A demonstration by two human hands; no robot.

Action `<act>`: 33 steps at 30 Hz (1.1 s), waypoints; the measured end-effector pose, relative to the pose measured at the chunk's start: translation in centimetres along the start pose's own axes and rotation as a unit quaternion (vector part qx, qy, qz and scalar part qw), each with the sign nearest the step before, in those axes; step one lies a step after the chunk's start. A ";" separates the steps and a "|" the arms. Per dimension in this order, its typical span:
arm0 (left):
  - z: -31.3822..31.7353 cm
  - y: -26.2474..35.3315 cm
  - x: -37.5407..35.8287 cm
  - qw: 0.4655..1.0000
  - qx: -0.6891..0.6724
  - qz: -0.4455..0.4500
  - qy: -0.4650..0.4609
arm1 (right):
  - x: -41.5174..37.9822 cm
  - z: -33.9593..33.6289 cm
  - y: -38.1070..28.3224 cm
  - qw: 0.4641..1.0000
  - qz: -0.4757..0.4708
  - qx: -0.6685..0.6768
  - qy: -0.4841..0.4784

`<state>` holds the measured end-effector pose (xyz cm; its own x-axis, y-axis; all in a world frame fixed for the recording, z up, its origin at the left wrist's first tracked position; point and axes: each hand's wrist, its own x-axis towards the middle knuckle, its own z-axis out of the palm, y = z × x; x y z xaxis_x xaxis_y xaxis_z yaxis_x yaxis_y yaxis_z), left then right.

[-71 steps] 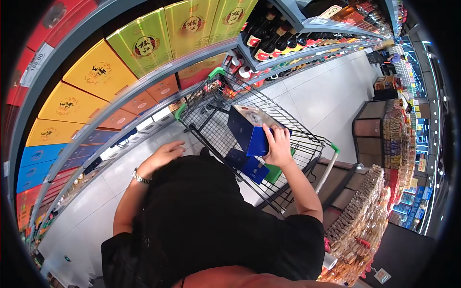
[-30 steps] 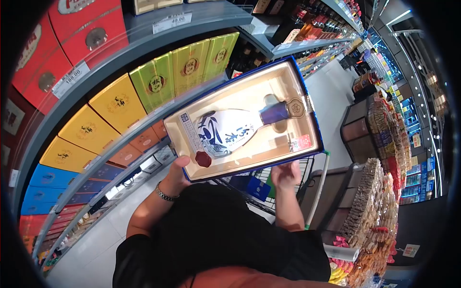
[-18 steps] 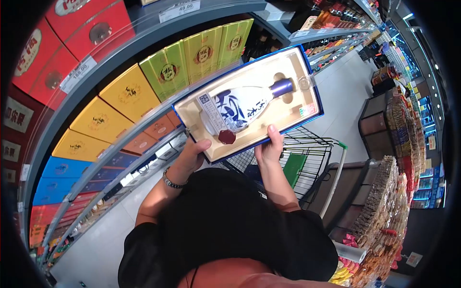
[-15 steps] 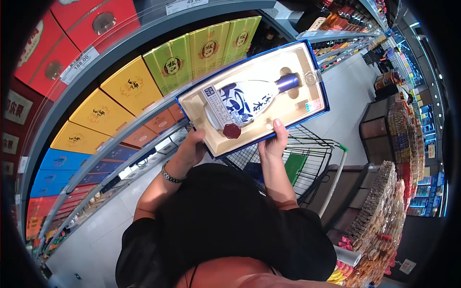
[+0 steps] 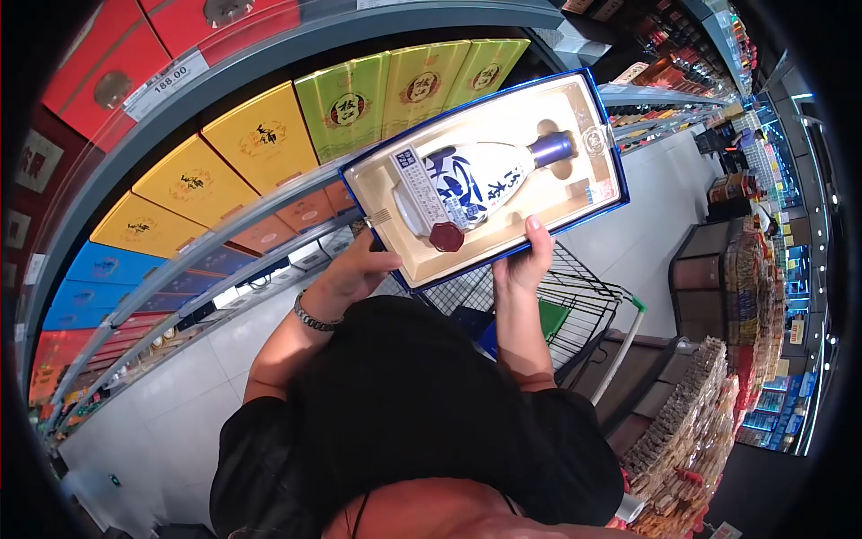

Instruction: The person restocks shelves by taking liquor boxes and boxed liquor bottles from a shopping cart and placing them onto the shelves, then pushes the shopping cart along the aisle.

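Both hands hold a blue-edged gift box [image 5: 422, 269] with its cream inside facing up. In its moulded hollow lies a white liquor bottle [image 5: 485, 184] with blue painted patterns, a purple-blue cap and a dark red seal on a tag. My left hand [image 5: 359, 265], a metal watch on its wrist, grips the lower left corner; its fingers are partly hidden beneath the box. My right hand [image 5: 525, 256] holds the lower long side, thumb on the rim and the other fingers mostly out of sight underneath. The box is tilted, its right end higher in view.
A shelf on the left carries yellow boxes [image 5: 256, 135], green boxes [image 5: 350, 108], blue boxes [image 5: 112, 265] and red boxes [image 5: 99, 67]. Behind my right arm stands a wire shopping cart [image 5: 584, 292] with a green-tipped handle. Packaged goods [image 5: 687, 431] are heaped on a display at right.
The view has shifted a little, so the shelf and aisle sit differently. The box appears slightly farther right and stays in both hands; my left thumb lies flatter along its corner.
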<state>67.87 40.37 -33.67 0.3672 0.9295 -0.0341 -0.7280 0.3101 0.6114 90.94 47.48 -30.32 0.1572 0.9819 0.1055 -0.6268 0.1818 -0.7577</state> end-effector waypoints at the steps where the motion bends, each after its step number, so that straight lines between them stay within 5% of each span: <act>1: 0.4 0.2 0.0 1.000 0.011 -0.005 0.015 | 0.1 -0.2 0.1 1.000 0.005 0.010 -0.001; 16: 0.7 -0.3 0.1 0.992 0.066 0.085 0.068 | -1.0 -1.3 1.3 0.995 0.058 0.076 0.015; 21: 0.8 1.3 -0.6 0.964 0.218 0.150 0.032 | -2.2 -2.1 2.3 0.968 0.122 0.163 -0.147; 27: 2.7 3.8 -0.2 0.886 0.396 0.240 -0.009 | 2.3 3.0 -1.1 0.939 0.044 0.184 -0.288; 29: 5.7 6.3 0.2 0.871 0.485 0.079 0.016 | 5.3 4.1 -2.9 0.929 -0.018 0.180 -0.322; 30: 8.1 8.1 -0.1 0.871 0.479 0.106 0.027 | 7.2 5.3 -4.2 0.922 -0.055 0.169 -0.345; 32: 8.3 9.3 0.4 0.832 0.513 0.211 0.009 | 13.7 8.6 -6.9 0.697 -0.194 0.165 -0.670; 33: 10.1 11.3 -0.5 0.809 0.577 0.109 0.033 | 13.9 9.6 -8.1 0.761 -0.236 0.104 -0.596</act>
<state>65.31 41.39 -18.72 0.2437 0.9574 0.1550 0.2671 -0.2199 0.9382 90.88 60.20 -16.58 -0.3232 0.1335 0.9369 -0.8416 0.4121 -0.3491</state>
